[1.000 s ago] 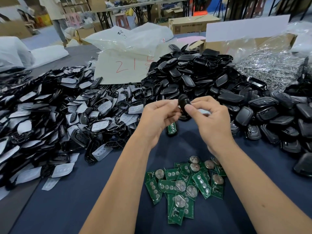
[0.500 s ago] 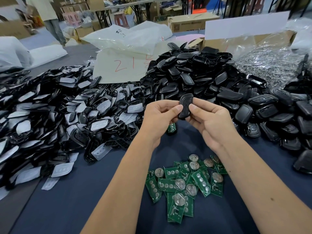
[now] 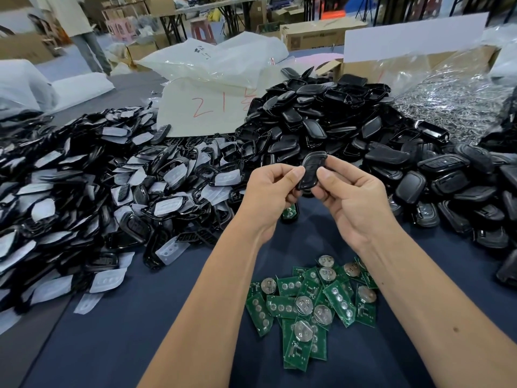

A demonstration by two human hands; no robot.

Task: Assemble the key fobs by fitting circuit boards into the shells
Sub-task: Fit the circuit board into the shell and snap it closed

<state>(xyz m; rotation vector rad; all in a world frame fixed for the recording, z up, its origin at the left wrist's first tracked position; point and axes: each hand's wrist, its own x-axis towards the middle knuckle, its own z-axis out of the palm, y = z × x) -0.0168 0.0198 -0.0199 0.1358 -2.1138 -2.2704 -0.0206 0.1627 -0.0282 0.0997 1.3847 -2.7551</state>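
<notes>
Both hands meet above the middle of the desk, which is covered in dark navy cloth, and between them they hold one glossy black oblong key fob shell, tilted with its upper end leaning to the right. The left hand has its fingers curled inward, the thumb tip pressed against the shell's left edge and the other fingers tucked behind its lower part. The right hand pinches the shell's right edge with thumb and forefinger, its remaining fingers bent loosely beneath. Just below the left hand, a single green circuit board seated in a black shell half lies on the cloth. Nearer the front edge, between the two forearms, lies a loose heap of green circuit boards with round silver coin cells. Toward the left edge spreads a wide pile of black shell frames with pale translucent button pads. Toward the far edge and the right side rises a mound of plain black shell halves. Behind them stand a white plastic bag marked with red numerals and a clear bag of silvery metal parts.
</notes>
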